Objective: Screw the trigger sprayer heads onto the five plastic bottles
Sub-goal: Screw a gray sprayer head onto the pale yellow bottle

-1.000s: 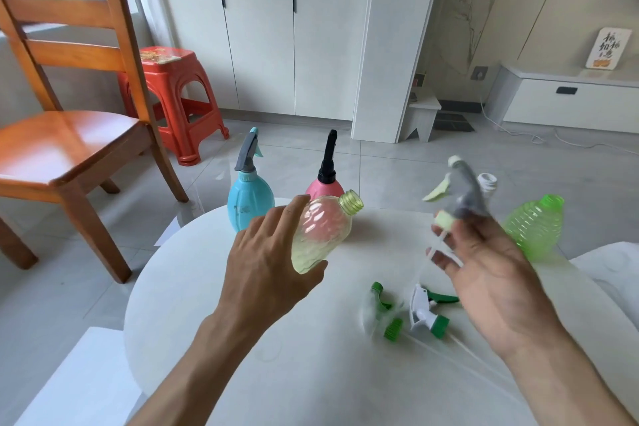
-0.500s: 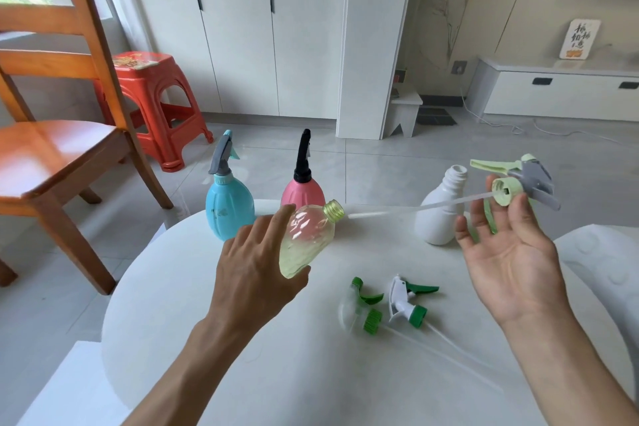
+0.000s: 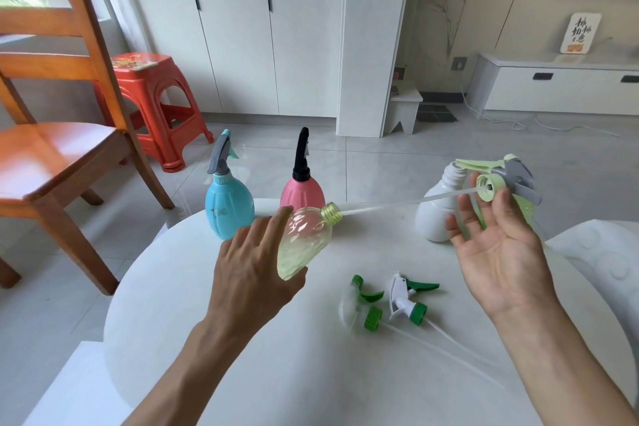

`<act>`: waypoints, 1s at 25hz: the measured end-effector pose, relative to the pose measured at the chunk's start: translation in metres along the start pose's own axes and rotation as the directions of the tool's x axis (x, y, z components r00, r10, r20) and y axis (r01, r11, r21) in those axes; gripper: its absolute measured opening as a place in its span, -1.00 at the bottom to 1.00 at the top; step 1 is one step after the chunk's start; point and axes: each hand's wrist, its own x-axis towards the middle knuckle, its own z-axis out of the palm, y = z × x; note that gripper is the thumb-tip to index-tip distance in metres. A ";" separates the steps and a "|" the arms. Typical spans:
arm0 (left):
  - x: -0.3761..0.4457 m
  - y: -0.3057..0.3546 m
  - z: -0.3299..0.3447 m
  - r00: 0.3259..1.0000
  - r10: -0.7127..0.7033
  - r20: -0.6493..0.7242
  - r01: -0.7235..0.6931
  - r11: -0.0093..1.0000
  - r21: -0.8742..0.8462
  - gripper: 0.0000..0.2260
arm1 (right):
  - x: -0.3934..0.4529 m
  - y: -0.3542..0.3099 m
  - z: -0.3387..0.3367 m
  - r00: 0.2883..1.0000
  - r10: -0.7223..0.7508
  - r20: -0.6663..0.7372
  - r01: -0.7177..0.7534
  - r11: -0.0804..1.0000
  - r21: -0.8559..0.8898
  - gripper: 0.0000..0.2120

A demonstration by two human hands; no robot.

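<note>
The left grip point(image 3: 254, 273) wraps a clear bottle point(image 3: 304, 242), tilted, neck toward the right grip point(image 3: 498, 245). That grip's fingertips pinch a sprayer point(image 3: 501, 180), its tube point(image 3: 397, 206) reaching the bottle's mouth above the desk point(image 3: 276, 373).

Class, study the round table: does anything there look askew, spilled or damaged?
Nothing spilled or broken. Two loose sprayer heads lie on their sides on the table, tubes trailing, and the white bottle has no sprayer head.
</note>
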 end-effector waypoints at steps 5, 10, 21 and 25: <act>-0.001 0.005 0.001 0.999 0.033 -0.029 -0.034 0.999 -0.020 -0.21 | 0.002 0.001 -0.004 1.000 0.006 0.025 -0.005 0.999 -0.040 -0.85; 0.000 0.008 0.000 0.998 0.050 -0.029 -0.051 0.996 -0.069 -0.20 | -0.004 0.010 0.000 0.994 -0.013 0.107 0.024 0.995 -0.101 -0.85; -0.012 0.033 -0.001 0.997 0.065 0.050 -0.062 0.996 -0.062 -0.17 | -0.036 0.073 0.030 0.948 0.149 0.281 -0.070 0.960 -0.271 -0.81; -0.011 0.034 -0.008 0.998 0.021 0.057 -0.015 0.994 -0.112 -0.17 | -0.032 0.072 0.030 0.918 0.127 0.376 -0.038 0.971 -0.234 -0.74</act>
